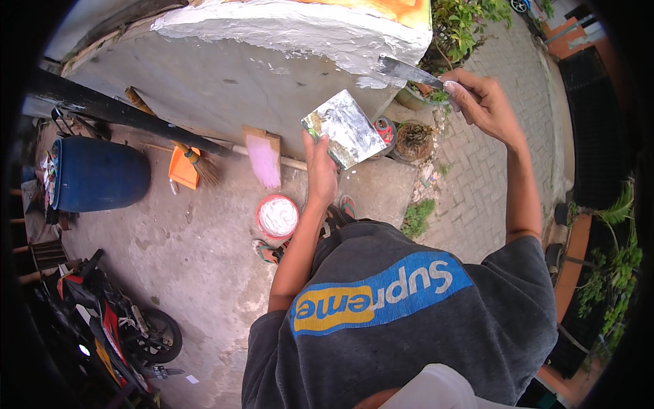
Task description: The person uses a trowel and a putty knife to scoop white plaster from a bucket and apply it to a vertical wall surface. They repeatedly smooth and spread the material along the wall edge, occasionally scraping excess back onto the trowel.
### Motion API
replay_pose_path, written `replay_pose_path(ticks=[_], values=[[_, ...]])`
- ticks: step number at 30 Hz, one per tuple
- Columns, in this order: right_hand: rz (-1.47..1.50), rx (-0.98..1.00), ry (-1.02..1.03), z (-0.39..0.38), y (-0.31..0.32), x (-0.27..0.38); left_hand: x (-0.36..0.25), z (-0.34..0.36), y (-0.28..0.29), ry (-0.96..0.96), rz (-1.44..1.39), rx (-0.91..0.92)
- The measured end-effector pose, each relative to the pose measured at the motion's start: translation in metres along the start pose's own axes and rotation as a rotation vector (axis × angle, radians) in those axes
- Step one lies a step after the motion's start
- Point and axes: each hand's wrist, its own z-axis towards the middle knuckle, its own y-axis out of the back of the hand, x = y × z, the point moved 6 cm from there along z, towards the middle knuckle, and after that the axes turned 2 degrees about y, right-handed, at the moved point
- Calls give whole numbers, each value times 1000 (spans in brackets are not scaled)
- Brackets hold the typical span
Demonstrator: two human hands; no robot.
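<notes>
A rectangular board (343, 131), its face smeared with white and grey paste (339, 117), rests tilted in the left hand (321, 167). A putty knife (412, 73) (its flat metal blade looks grey) sits in the right hand (484, 105), pointing up and left. Its tip overlaps the rough white wall coating (320, 34), though whether it touches is hard to tell.

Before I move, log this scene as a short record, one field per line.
Left grip: holds a flat board smeared with white paste
Right grip: holds a scraper by its handle end
Scraper blade: at the wall's right end; contact unclear
Wall: grey below, rough white coat above
Floor: red-rimmed bucket of white paste, by the feet
Left side: blue barrel, orange dustpan, broom, motorcycle
</notes>
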Motion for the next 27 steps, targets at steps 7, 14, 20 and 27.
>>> replay_pose_path(ticks=[7, 14, 20, 27], values=[[14, -14, -56, -14, 28, 2, 1, 2, 1, -19, 8, -10], [-159, 37, 55, -12, 2, 23, -2, 1, -3, -2, 6, -5], [-213, -30, 72, -7, 1, 18, 2, 1, -1, -6, 5, -8], [-41, 65, -62, -27, 30, 9, 2, 1, 0, -4, 30, -55]])
